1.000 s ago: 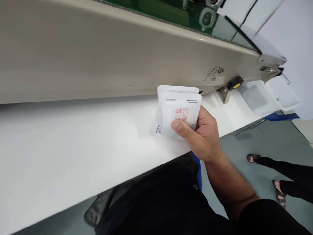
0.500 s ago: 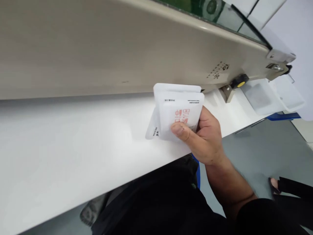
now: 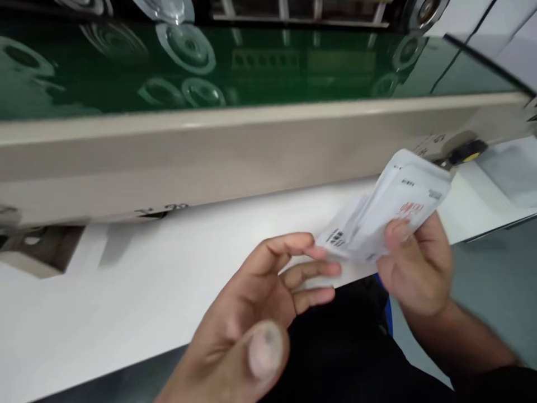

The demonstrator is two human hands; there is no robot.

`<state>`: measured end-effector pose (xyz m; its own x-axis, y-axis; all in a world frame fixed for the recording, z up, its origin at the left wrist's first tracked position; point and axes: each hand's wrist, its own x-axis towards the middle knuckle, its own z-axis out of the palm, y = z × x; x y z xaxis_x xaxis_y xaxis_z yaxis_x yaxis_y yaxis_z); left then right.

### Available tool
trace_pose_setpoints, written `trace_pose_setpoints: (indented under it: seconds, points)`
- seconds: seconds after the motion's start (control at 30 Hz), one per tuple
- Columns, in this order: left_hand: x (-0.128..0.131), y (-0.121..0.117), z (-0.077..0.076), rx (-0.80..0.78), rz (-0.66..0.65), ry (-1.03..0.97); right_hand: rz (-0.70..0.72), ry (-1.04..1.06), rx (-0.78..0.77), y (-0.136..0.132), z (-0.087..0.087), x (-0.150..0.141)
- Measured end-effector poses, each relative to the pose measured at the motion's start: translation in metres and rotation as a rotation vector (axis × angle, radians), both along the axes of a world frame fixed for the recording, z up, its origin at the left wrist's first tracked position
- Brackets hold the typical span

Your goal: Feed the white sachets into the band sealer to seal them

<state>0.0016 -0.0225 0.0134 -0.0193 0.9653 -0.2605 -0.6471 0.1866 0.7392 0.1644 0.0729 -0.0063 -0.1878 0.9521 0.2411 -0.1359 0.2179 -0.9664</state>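
Note:
My right hand (image 3: 419, 268) grips a small stack of flat white packets (image 3: 388, 210) with rounded corners and red and black print, its thumb pressed on the top one. One packet fans out to the left of the stack, showing a black label-like mark. My left hand (image 3: 260, 296) is open, palm up, with fingers apart and thumb raised near the camera. Its fingertips are right beside the fanned-out packet; whether they touch it I cannot tell. Motion blurs both hands somewhat.
A white tabletop (image 3: 146, 296) runs below a beige machine body (image 3: 235, 148) with a green, glass-fronted top (image 3: 268, 73). A metal bracket (image 3: 46, 252) juts out at left. A black and yellow knob (image 3: 467, 151) and a translucent bin (image 3: 514, 173) are at right.
My left hand has come into view, open, beside the packets. The stack in my right hand has tilted and fanned slightly. The view has shifted, showing more of the machine's green top.

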Motion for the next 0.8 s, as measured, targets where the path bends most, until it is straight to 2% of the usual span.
trace_pose_setpoints:
  seconds: [0.07,0.1,0.2,0.3,0.37,0.43,0.53,0.63,0.7,0.8]
  points:
    - [0.009,0.019,0.003,0.150,-0.028,-0.012,0.039,0.057,-0.042,-0.013,0.006,-0.015]
    - [0.014,0.023,0.004,0.144,0.008,-0.035,0.057,0.095,-0.045,-0.018,0.008,-0.022]
    - [0.027,0.027,0.004,-0.039,0.100,-0.105,0.125,0.127,-0.048,-0.024,0.009,-0.038]
    - [0.029,0.030,0.005,-0.199,0.232,-0.262,0.216,0.041,-0.114,-0.018,0.008,-0.042]
    - [0.023,0.033,0.007,-0.235,0.240,-0.337,0.245,-0.064,-0.148,-0.011,0.009,-0.040]
    - [0.015,0.037,0.008,-0.231,0.188,-0.334,0.244,-0.184,-0.145,-0.003,0.012,-0.035]
    - [0.004,0.040,0.009,-0.222,0.183,-0.279,0.274,-0.296,-0.095,0.008,0.021,-0.025]
    - [-0.001,0.039,0.007,-0.285,0.181,-0.266,0.367,-0.461,0.019,0.013,0.030,-0.020]
    - [-0.002,0.037,0.005,-0.329,0.135,-0.332,0.390,-0.657,0.142,0.014,0.031,-0.020]
    - [-0.003,0.034,0.001,-0.375,0.107,-0.463,0.316,-0.878,0.260,0.010,0.028,-0.024]
